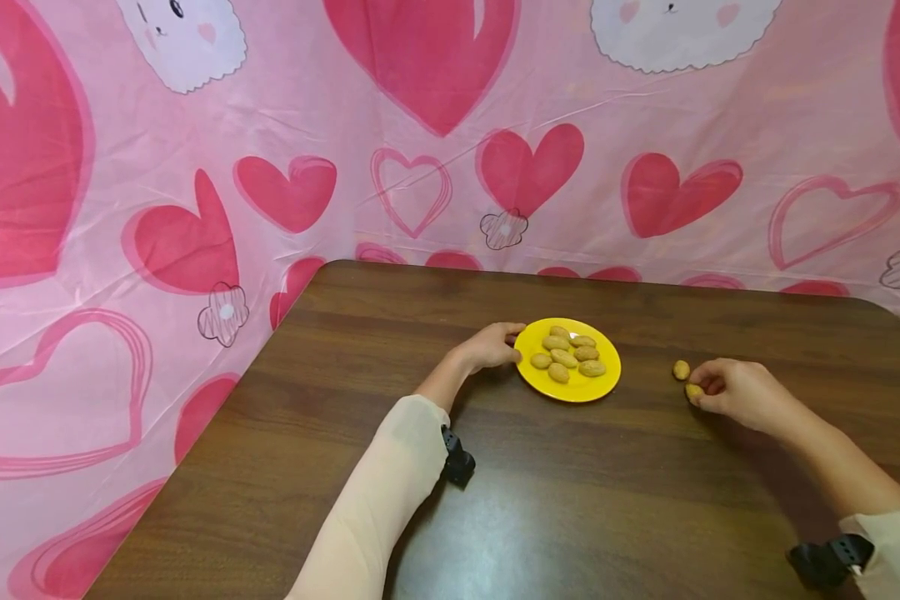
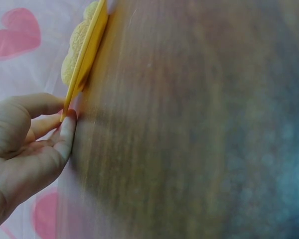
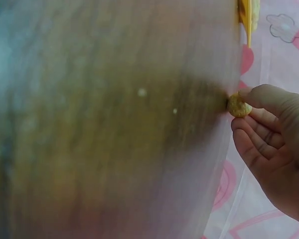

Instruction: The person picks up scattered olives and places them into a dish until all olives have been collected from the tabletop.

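Near the middle of the table is a yellow plate bearing several tan, oval, walnut-like nuts with rough shells. My left hand pinches the plate's left rim, the thumb on one face and fingers on the other, as the left wrist view shows at the plate edge. Over to the right, my right hand pinches one nut between thumb and fingertips, close over the tabletop. Just beyond those fingertips a loose nut lies on the wood, apart from the plate.
The dark wooden table runs back to a pink cloth backdrop printed with hearts. A black strap with a small device sits on the left sleeve, and another device on the right one.
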`<control>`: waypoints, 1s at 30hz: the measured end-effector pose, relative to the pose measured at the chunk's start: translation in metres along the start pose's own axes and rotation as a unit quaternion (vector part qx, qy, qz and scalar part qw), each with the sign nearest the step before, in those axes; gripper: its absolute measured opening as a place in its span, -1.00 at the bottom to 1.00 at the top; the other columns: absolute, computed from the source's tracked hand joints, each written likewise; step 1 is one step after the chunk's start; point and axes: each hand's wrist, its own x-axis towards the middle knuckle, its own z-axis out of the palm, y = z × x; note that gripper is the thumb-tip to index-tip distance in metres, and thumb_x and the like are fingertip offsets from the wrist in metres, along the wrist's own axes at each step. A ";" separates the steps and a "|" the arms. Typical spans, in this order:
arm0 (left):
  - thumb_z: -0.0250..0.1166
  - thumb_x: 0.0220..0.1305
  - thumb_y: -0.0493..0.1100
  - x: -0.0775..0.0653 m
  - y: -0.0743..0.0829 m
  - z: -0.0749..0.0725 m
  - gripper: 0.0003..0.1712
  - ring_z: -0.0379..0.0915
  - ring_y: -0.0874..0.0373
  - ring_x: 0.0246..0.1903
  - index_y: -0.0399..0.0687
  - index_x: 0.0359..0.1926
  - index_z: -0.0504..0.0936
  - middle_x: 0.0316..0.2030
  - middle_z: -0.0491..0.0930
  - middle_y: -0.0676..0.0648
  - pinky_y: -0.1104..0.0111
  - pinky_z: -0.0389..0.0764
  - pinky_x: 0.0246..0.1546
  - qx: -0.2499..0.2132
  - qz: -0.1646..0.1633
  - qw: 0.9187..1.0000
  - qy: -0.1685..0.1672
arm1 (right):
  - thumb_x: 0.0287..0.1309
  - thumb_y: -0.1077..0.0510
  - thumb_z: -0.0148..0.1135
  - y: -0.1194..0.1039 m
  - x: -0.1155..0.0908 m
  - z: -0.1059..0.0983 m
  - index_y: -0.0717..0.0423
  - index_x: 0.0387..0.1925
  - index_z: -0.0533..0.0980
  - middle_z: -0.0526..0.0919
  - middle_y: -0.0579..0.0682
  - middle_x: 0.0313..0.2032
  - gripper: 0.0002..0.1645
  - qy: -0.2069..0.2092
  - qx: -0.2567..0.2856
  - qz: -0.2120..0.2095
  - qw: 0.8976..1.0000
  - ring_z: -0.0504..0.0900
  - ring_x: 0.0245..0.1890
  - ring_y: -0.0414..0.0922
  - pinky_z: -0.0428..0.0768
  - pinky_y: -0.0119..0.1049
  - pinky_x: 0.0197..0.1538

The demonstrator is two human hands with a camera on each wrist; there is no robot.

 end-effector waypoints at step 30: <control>0.19 0.14 -0.37 -0.002 0.000 0.000 -0.28 0.31 0.09 0.06 -0.15 0.35 0.21 0.21 0.33 -0.16 0.36 0.44 -0.03 -0.003 -0.011 1.000 0.001 | -0.25 0.35 0.40 -0.007 -0.001 0.004 0.21 -0.41 0.57 0.58 -0.09 -0.46 -0.76 0.059 -0.004 -0.044 0.997 0.49 -0.47 -0.24 0.49 -0.39 -0.45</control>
